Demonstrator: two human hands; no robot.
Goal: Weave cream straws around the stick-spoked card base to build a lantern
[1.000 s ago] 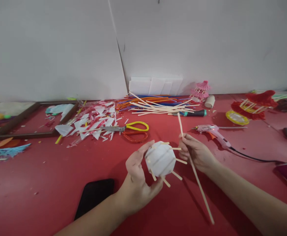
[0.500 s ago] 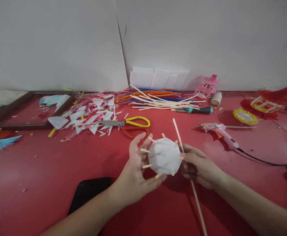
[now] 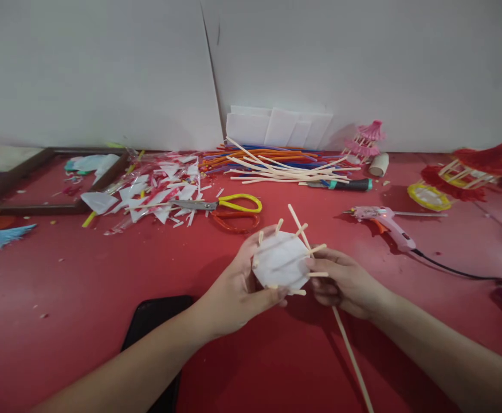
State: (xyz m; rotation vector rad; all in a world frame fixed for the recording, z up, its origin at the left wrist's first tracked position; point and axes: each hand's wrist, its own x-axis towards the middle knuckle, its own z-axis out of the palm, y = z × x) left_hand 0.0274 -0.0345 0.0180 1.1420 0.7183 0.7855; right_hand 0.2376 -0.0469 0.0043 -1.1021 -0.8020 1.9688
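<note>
Between my hands is a white polygonal disc (image 3: 279, 261) with several short pale pegs standing up around its edge. My left hand (image 3: 242, 284) is closed round its left side, with the thumb at the lower rim and some fingers hidden behind. A long, thin cream stick (image 3: 349, 350) is gripped in my right hand (image 3: 341, 281), passing under the fingers and slanting from behind the disc down to the bottom edge. My right thumb and fingertips also touch the disc's right rim.
Scissors (image 3: 238, 203) lie beyond my left hand beside white scraps (image 3: 165, 189). A pink glue gun (image 3: 380, 221) with a cord lies right, near a craft knife (image 3: 345, 184). Coloured sticks (image 3: 272, 160) are heaped at the wall. A black phone-like slab (image 3: 159, 321) lies under my left forearm.
The disc has turned and tilted in my hands, so its pegs now lean more to the right. Both hands have shifted slightly left, and the stick's upper end has moved left with them.
</note>
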